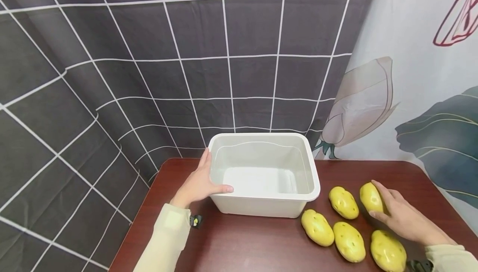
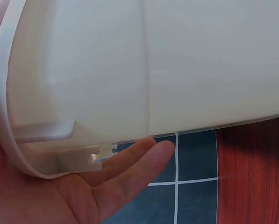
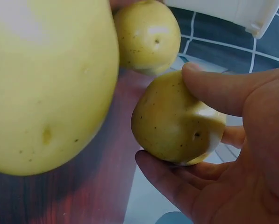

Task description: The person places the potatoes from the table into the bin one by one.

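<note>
A white plastic tub (image 1: 261, 205) stands on the table, its inside bare. My left hand (image 1: 201, 183) grips its left end, thumb over the front rim and fingers along the outer side. In the left wrist view two fingers (image 2: 134, 168) reach beneath the rim (image 2: 0, 93). On the right, my right hand (image 1: 401, 214) holds a yellow potato (image 1: 371, 197). The right wrist view has that potato (image 3: 172, 121) between thumb and fingers. Several more potatoes lie close by: one (image 1: 343, 202) left of the held one, others (image 1: 317, 227) (image 1: 349, 241) nearer the front, and one (image 1: 388, 250) below the hand.
The red-brown wooden table (image 1: 231, 243) reaches back to a dark grey curtain (image 1: 201, 77) with white grid lines. A pale curtain with flower prints (image 1: 358, 102) hangs at the right. Dark wrist straps (image 1: 196, 221) sit on both wrists.
</note>
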`<action>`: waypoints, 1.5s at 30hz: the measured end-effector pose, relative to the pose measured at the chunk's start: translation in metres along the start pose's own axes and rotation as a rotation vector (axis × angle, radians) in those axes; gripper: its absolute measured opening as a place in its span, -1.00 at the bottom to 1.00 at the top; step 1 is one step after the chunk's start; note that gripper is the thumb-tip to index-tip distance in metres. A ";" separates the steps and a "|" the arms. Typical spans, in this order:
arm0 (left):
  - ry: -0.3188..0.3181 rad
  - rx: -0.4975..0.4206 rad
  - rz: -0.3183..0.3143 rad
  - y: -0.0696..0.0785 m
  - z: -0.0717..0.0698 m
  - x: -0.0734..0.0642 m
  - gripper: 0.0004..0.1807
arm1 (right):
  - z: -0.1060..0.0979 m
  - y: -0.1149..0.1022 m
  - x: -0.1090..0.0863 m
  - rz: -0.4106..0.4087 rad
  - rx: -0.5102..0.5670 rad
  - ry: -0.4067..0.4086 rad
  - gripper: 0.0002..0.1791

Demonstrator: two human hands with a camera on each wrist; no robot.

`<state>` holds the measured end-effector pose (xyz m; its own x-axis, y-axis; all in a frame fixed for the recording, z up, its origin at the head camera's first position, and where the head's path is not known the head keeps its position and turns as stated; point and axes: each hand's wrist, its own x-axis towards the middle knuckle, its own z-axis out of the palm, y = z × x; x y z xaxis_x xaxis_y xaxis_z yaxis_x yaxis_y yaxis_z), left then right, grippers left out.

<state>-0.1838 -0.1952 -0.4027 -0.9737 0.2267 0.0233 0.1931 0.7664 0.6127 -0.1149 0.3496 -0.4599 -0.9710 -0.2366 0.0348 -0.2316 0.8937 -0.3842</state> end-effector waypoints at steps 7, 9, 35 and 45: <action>0.002 0.021 -0.002 -0.001 0.001 -0.002 0.54 | -0.005 -0.008 0.000 0.005 0.024 -0.004 0.06; 0.004 0.018 -0.001 0.000 0.001 -0.002 0.53 | -0.006 -0.010 0.000 0.001 0.023 0.000 0.06; 0.001 -0.007 -0.002 0.004 0.000 -0.005 0.53 | -0.018 -0.028 0.007 0.074 0.006 0.006 0.12; 0.005 -0.006 -0.003 0.005 0.000 -0.004 0.53 | -0.019 -0.036 0.009 0.060 0.011 0.031 0.10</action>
<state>-0.1790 -0.1918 -0.3995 -0.9748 0.2217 0.0251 0.1895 0.7632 0.6178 -0.1163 0.3228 -0.4279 -0.9845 -0.1708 0.0404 -0.1727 0.9017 -0.3965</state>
